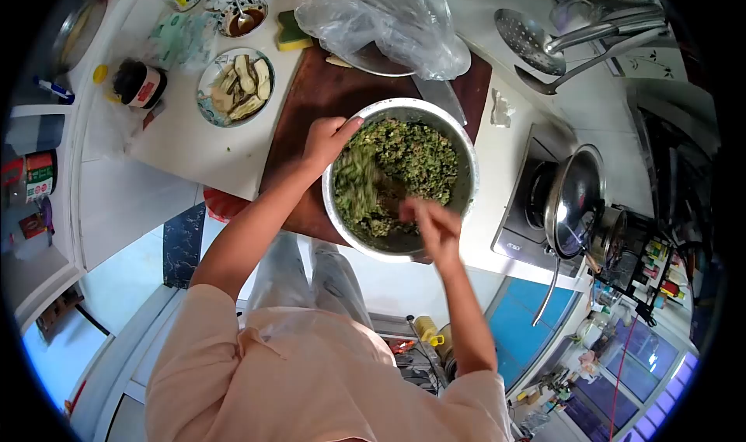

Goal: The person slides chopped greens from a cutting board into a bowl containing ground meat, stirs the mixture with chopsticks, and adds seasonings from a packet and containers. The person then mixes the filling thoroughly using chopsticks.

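Note:
A large metal bowl (pixel 471 156) stands on the dark red-brown board (pixel 299 143), holding a chopped green mixture (pixel 423 158). My left hand (pixel 330 140) grips the bowl's upper left rim, thumb along the edge. Over the lower part of the bowl is my right hand (pixel 435 226), its fingers closed and somewhat blurred by motion. Whatever it holds is too smeared to make out. Some of the green mixture at the left side of the bowl is also blurred.
Left of the board are a plate of pale sliced pieces (pixel 247 85), a sauce bowl (pixel 242 16) and a dark jar (pixel 140 83). A cleaver (pixel 443 99) and plastic-covered dish (pixel 381 22) lie behind the bowl. A wok (pixel 575 201) sits right.

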The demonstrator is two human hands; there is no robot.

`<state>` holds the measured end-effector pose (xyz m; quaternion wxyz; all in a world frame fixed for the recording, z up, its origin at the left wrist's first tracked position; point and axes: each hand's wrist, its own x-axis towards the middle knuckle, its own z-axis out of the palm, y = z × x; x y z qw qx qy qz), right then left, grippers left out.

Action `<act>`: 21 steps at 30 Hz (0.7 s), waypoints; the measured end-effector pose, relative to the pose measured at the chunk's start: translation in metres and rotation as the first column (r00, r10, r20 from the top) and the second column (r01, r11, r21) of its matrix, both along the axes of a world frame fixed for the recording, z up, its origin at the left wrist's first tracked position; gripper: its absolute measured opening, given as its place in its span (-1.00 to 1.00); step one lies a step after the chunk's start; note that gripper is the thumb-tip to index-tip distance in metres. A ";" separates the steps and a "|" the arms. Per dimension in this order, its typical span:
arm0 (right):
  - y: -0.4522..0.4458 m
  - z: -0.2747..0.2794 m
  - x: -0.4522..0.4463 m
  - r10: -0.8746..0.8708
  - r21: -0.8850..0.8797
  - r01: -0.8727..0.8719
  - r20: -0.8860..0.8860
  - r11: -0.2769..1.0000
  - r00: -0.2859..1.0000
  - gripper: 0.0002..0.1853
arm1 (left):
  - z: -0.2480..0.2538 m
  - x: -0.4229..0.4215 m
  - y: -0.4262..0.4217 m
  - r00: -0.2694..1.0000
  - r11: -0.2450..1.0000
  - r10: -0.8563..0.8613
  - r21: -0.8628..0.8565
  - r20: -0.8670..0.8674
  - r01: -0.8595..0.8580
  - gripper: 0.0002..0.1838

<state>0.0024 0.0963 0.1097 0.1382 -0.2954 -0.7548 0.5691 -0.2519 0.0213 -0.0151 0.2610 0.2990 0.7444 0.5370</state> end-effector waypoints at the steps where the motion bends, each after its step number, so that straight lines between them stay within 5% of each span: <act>1: 0.020 -0.007 -0.013 0.061 0.096 -0.061 0.002 0.994 0.998 -0.79 | -0.003 0.001 -0.002 1.000 1.000 0.008 0.029 -0.016 -0.007 -0.41; 3: 0.059 -0.014 -0.014 -0.167 -0.104 0.154 -0.127 0.983 0.978 -0.80 | -0.006 0.002 -0.004 1.000 1.000 -0.005 0.007 0.015 0.005 -0.41; 5: 0.068 0.001 0.025 -0.279 0.040 0.281 -0.038 0.959 0.960 -0.81 | -0.003 0.001 -0.001 0.999 1.000 0.010 0.005 0.045 -0.011 -0.41; 7: 0.049 0.007 0.075 -0.230 0.187 0.202 0.141 0.961 0.963 -0.81 | 0.003 0.004 -0.002 0.997 0.999 0.036 0.005 0.075 -0.036 -0.41; 11: -0.019 0.027 0.058 -0.074 -0.049 0.083 0.171 0.995 0.983 -0.83 | 0.004 0.002 -0.001 1.000 0.998 0.021 -0.059 -0.003 -0.021 -0.40; 15: 0.018 0.003 -0.018 0.090 -0.009 -0.091 -0.013 0.996 0.996 -0.84 | 0.010 0.001 -0.002 0.999 0.998 0.005 -0.065 0.035 -0.003 -0.40; 17: 0.059 -0.005 -0.019 -0.045 -0.009 0.044 -0.114 0.999 0.992 -0.83 | 0.009 -0.001 -0.003 0.999 0.998 -0.012 -0.062 0.032 0.014 -0.40; 21: 0.098 0.026 0.077 -0.182 0.169 0.150 0.199 0.974 0.963 -0.81 | 0.003 0.002 -0.002 0.999 1.000 0.022 -0.015 0.043 -0.021 -0.42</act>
